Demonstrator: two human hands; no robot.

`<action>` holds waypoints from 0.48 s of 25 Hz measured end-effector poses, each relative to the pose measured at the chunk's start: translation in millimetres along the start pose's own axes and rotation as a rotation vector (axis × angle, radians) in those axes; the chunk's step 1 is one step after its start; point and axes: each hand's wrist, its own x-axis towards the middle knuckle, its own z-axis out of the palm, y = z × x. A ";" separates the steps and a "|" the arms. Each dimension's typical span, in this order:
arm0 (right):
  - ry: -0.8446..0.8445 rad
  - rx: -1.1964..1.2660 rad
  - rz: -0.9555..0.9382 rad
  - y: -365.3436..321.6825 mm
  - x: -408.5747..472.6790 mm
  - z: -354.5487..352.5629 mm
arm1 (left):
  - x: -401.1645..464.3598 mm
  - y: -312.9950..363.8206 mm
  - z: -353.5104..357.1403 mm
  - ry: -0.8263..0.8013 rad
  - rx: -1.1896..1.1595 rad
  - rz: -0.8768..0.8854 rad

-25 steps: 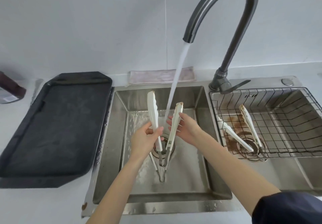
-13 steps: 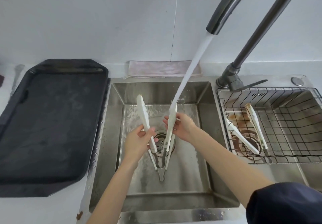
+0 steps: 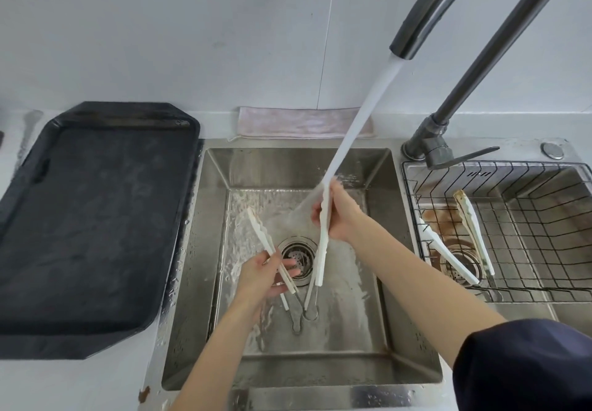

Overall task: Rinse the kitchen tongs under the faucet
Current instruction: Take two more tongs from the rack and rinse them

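White kitchen tongs (image 3: pixel 323 250) with a metal loop end are spread into a V over the left sink basin (image 3: pixel 378 330). My left hand (image 3: pixel 264 277) grips the left arm of the tongs near its middle. My right hand (image 3: pixel 341 218) holds the right arm close to its tip. Water from the dark grey faucet (image 3: pixel 455 4) streams down onto that right tip and my right fingers, fanning out below. The tongs' hinge end points toward me, above the drain (image 3: pixel 298 258).
A black tray (image 3: pixel 93 218) lies on the counter to the left. A wire basket (image 3: pixel 544 218) in the right basin holds a second, stained pair of tongs (image 3: pixel 448 255). A folded cloth (image 3: pixel 304 122) rests behind the sink. The faucet lever (image 3: pixel 464 156) points right.
My right hand has lifted its tong arm higher into the stream, and my left hand has dropped lower, so the tongs are spread wider. My view has shifted closer and to the left.
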 end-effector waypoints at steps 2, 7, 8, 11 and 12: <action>0.019 0.014 -0.002 -2.7 -1.9 1.7 | 0.4 -0.4 3.2 -0.016 0.006 0.009; -0.115 0.024 -0.073 5.4 -9.4 -2.8 | 4.1 -5.0 8.0 -0.023 -0.001 0.016; -0.164 0.024 -0.077 10.4 -11.9 -7.1 | 4.5 -7.6 8.6 -0.023 -0.008 0.010; -0.238 -0.124 -0.047 28.5 -22.8 -24.4 | 4.0 -10.5 11.7 -0.023 -0.020 0.006; -0.248 -0.191 -0.026 33.4 -26.9 -29.2 | 3.9 -9.7 13.6 -0.030 -0.016 0.013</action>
